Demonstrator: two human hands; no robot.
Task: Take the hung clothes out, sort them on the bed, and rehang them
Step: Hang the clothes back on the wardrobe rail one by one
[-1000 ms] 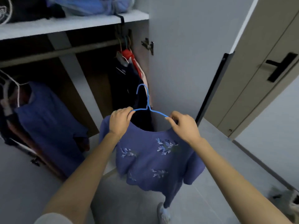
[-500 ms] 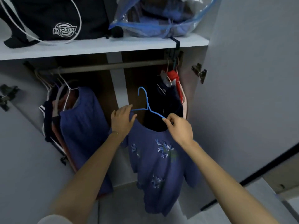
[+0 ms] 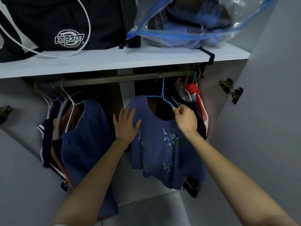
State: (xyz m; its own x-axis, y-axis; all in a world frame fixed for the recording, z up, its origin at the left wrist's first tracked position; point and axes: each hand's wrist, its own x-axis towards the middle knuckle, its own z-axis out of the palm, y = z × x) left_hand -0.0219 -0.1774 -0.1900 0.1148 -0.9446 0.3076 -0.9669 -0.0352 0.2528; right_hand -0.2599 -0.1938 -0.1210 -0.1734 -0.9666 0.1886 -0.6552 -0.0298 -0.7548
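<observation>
Right hand: thumb and first fingers pinch the right arm of the blue wire hanger, just above the neckline. The other fingers are curled in.

Left hand: fingers spread and straight, palm flat against the left shoulder of the purple-blue top. It grips nothing.

The top hangs on the hanger inside the wardrobe, with small leaf embroidery on the front. I read the hanger's hook as reaching the rail; I cannot tell whether it sits fully over it.

Left along the rail there is a bunch of clothes on pale hangers, with a dark blue garment in front. At the right end hang dark clothes and a red garment, close behind my right hand.

On the shelf above the rail are a black bag with a white logo and a clear plastic bag with a blue seal. On the open door to the right is a hinge.
</observation>
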